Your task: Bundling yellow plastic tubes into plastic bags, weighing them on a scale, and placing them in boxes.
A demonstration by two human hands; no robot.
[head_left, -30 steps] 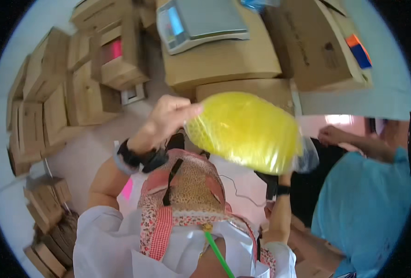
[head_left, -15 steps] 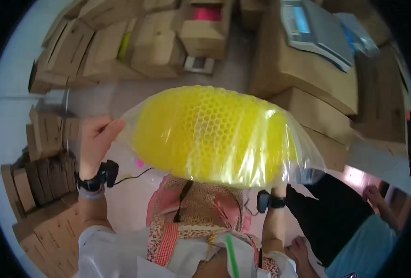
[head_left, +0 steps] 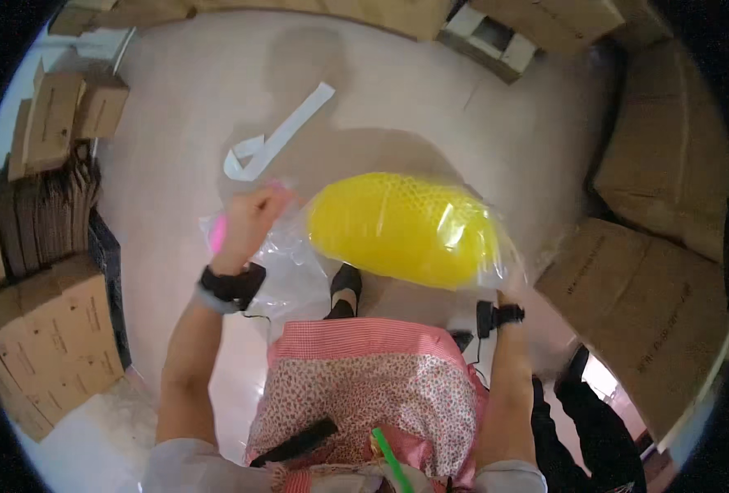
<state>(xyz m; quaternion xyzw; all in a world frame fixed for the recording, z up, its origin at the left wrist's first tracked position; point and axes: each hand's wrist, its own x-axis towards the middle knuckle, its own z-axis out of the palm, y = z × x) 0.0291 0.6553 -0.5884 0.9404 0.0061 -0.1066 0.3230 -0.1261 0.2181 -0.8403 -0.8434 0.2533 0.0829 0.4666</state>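
Observation:
A clear plastic bag packed with a bright yellow honeycomb-textured item point(head_left: 397, 230) hangs crosswise in front of me, above the floor. My left hand point(head_left: 253, 218) is closed at the bag's left end; a thin, blurred stretch of film seems to run to its fingers. At the other end my right hand point(head_left: 508, 278) grips the film, its fingers partly hidden behind the shiny plastic. Below my left wrist lies another clear plastic bag point(head_left: 286, 267), and something pink point(head_left: 218, 234) shows beside the left hand.
A folded white strip point(head_left: 290, 131) lies on the floor ahead. Cardboard cartons point(head_left: 627, 312) stand at right, with a small open box point(head_left: 492, 37) at the far side. Stacked flattened cardboard point(head_left: 48, 205) is at left. Another person's dark-clad legs point(head_left: 582, 435) are at lower right.
My view has tipped down toward the floor, and the scale on the carton is out of sight. The yellow bag is lower and farther from me; both hands stay at its ends.

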